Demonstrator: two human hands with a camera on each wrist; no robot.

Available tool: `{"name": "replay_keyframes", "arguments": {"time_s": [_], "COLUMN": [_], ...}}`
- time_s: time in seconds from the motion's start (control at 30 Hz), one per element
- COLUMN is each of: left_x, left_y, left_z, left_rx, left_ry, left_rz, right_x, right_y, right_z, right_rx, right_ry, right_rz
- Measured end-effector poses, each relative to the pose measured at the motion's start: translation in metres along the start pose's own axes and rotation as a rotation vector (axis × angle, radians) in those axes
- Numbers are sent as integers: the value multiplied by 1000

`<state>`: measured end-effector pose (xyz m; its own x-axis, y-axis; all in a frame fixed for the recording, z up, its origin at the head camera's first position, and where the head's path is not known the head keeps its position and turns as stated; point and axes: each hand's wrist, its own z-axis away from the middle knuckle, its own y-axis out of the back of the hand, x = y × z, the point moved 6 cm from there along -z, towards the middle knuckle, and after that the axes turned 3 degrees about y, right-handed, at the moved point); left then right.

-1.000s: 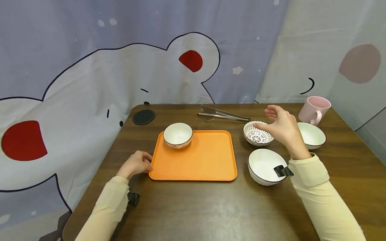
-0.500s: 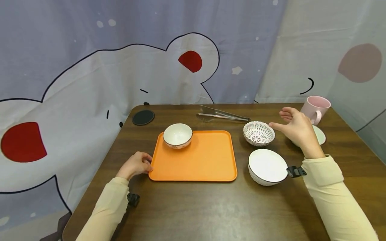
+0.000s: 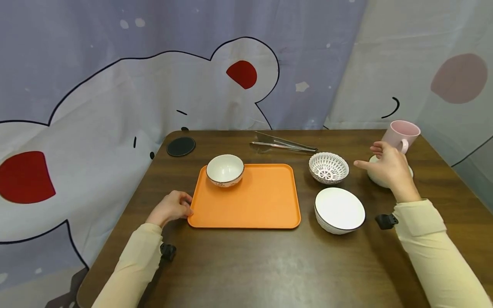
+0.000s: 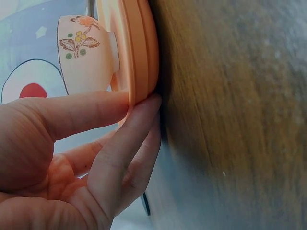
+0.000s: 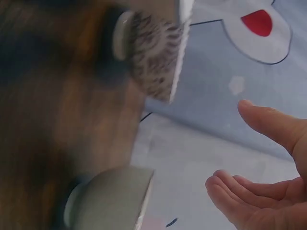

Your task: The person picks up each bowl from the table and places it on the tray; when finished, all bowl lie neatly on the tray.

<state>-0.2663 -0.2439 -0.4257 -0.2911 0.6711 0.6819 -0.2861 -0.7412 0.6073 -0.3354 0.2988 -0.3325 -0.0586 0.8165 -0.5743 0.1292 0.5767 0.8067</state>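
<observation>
My left hand [image 3: 171,208] pinches the left edge of an orange tray [image 3: 265,205], with thumb on top and fingers beneath the rim in the left wrist view. A flower-painted bowl [image 3: 225,170] stands on the tray's back left corner. Over at the right, my right hand [image 3: 390,169] holds nothing, thumb and fingers spread apart, above a pale green bowl [image 5: 112,199] that it partly hides in the head view. To its left is a patterned bowl with a scalloped rim [image 3: 328,168]. Nearer the front stands a white ribbed bowl [image 3: 340,211].
A pink mug [image 3: 400,133] stands at the back right, just behind the right hand. Metal tongs [image 3: 285,144] lie along the back of the brown table [image 3: 246,265]. A round black coaster [image 3: 181,146] lies at the back left. A printed curtain hangs behind.
My right hand has moved right, from over the scalloped bowl to over the pale green bowl. The left hand has stayed at the tray's edge.
</observation>
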Motion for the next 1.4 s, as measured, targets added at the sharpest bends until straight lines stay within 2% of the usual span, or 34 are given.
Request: {"name": "replay_keyframes", "arguments": {"time_s": [0.67,1.0,1.2,1.4], "left_x": [-1,-2,-4,-4], "left_y": [1,1,0,0], "left_z": [0,1,0,-1], "left_rx": [-9,-6,-5,-4], "left_ry": [-8,3,12,2], "left_rz": [-10,-10,-2,-2], "right_x": [53,68,80,90], "right_y": [3,4,4,2], "right_z": [0,1,-2,-2], "right_rx": [57,27,-19,-91], "right_ry": [5,-12,-81,-95], "right_rz": [133,143,148,143]}}
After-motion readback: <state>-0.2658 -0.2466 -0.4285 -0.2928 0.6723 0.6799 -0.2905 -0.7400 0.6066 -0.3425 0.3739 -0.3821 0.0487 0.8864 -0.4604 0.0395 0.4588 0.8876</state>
